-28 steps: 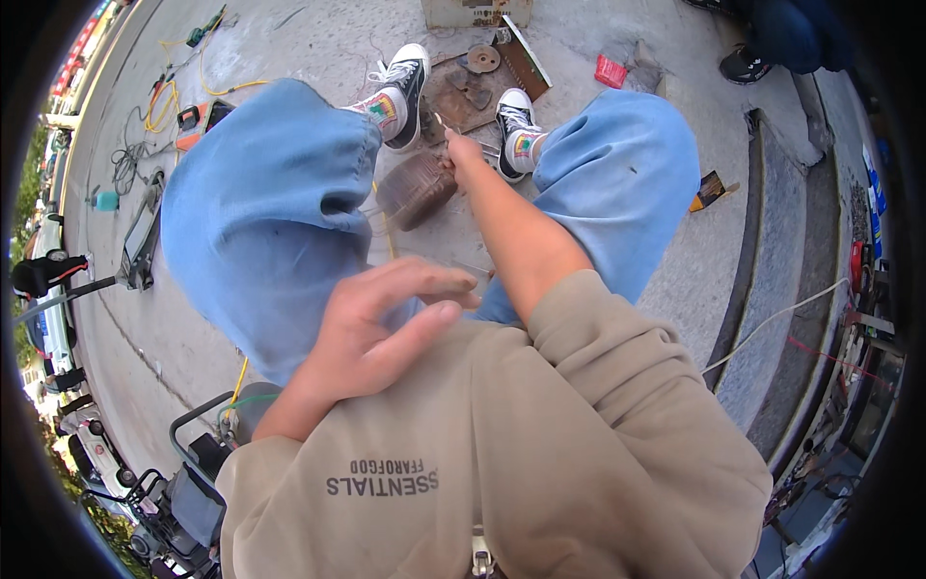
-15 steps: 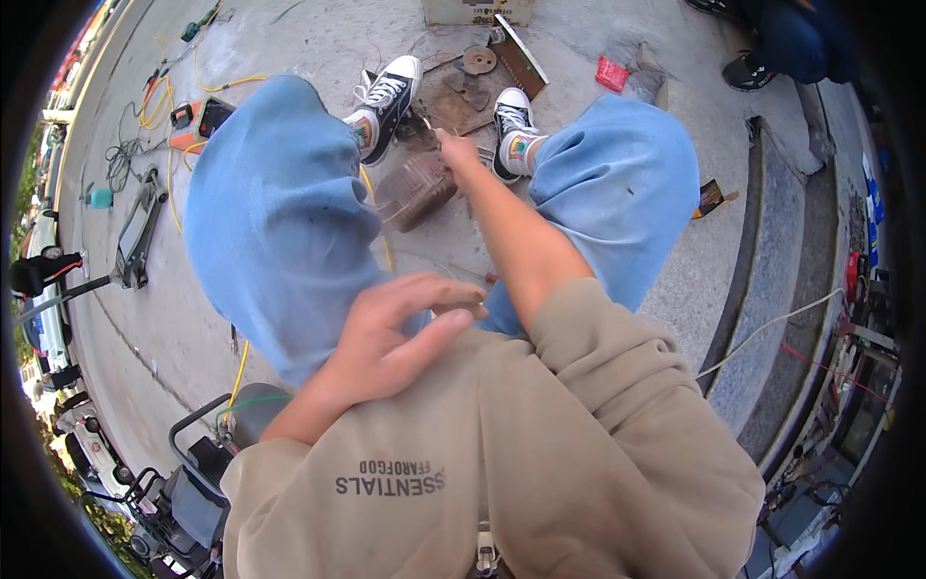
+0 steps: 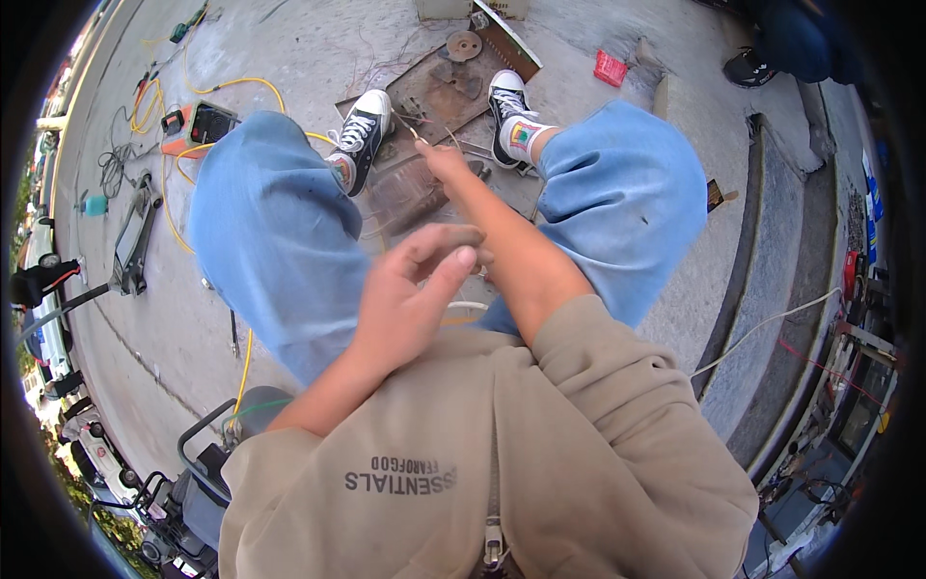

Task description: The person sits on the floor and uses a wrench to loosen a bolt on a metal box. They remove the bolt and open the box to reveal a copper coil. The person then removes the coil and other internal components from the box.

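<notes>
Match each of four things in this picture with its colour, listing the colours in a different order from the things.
Things:
1 cable
2 trousers
3 small packet
4 sweatshirt

Colours:
A red
B beige
C yellow
D light blue

Pairs: 1-C, 2-D, 3-A, 4-B
</notes>
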{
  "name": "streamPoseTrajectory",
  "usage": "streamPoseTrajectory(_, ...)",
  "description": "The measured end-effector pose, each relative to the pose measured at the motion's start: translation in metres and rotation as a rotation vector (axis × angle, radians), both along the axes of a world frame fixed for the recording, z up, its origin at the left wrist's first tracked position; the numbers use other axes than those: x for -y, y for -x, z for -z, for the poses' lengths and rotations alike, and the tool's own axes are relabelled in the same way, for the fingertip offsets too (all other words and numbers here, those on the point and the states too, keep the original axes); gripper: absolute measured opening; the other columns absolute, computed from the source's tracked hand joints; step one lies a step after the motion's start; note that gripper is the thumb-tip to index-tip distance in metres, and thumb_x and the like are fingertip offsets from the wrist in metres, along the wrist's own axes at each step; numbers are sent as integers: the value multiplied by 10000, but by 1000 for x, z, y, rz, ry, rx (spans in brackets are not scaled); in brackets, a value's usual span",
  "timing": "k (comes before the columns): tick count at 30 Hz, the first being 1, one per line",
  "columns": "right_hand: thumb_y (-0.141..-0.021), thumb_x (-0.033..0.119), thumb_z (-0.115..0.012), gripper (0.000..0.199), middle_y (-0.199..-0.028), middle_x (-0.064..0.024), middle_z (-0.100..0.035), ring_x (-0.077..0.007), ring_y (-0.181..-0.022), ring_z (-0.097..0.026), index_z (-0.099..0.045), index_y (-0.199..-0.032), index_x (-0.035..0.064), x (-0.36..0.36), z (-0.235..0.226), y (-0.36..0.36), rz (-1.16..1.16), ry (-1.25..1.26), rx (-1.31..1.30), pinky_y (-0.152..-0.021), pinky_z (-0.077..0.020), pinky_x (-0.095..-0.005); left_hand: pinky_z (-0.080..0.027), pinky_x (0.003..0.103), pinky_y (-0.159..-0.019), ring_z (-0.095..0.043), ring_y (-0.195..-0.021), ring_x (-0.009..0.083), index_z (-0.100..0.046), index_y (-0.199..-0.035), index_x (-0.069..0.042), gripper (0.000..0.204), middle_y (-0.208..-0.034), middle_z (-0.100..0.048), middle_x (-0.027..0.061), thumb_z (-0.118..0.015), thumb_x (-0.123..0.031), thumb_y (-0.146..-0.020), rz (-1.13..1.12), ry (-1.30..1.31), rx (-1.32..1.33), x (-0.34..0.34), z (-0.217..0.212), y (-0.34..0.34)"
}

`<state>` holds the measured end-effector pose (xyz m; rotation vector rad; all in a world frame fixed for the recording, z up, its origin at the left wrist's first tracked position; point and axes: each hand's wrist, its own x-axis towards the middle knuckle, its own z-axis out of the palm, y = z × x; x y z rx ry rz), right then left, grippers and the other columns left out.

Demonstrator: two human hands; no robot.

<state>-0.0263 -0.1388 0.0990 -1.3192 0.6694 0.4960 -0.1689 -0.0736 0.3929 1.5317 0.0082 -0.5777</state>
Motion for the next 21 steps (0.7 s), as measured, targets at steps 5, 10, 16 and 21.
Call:
streamPoseTrajectory(5, -924, 388, -529, 452, -918, -178, -694, -268, -832, -664, -686, -994, -31, -5, 12, -10, 31, 68, 18, -760, -492, -370, -455, 283, -836, -599, -910, 164, -593, -1153, 59, 328, -1046, -653, 123, -517, -189, -952, -494, -433, 116, 1, 149, -112)
streamPoseTrajectory(10, -904, 395, -518, 449, -1027, -215, -681, -338, -983, -652, -694, -1000, -7, -19, 4, -6, -126, 233, 36, -839, -486, -399, -527, 388, -649, -620, -735, 309, -512, -1118, 0, 314, -977, -640, 177, -435, -277, -992, -593, 107, -580, -44, 271, -176)
streamPoseTrajectory(16, -836, 426, -629, 427, -887, -82, -669, -156, -768, -601, -682, -961, 21, -24, 4, 6, -138, 240, 51, -692, -477, -327, -453, 322, -515, -475, -548, 206, -499, -904, -21, 316, -672, -518, 65, -349, -276, -1017, -769, 594, -855, -54, 323, -205)
streamPoseTrajectory(21, -816, 460, -636, 451, -736, -77, -652, -164, -677, -590, -682, -787, 12, -24, 0, 16, -102, 334, 87, -650, -467, -324, -272, 278, -410, -299, -423, 124, -433, -786, -92, 301, -537, -368, -15, -340, -257, -1020, -778, 441, -864, -44, 313, -194)
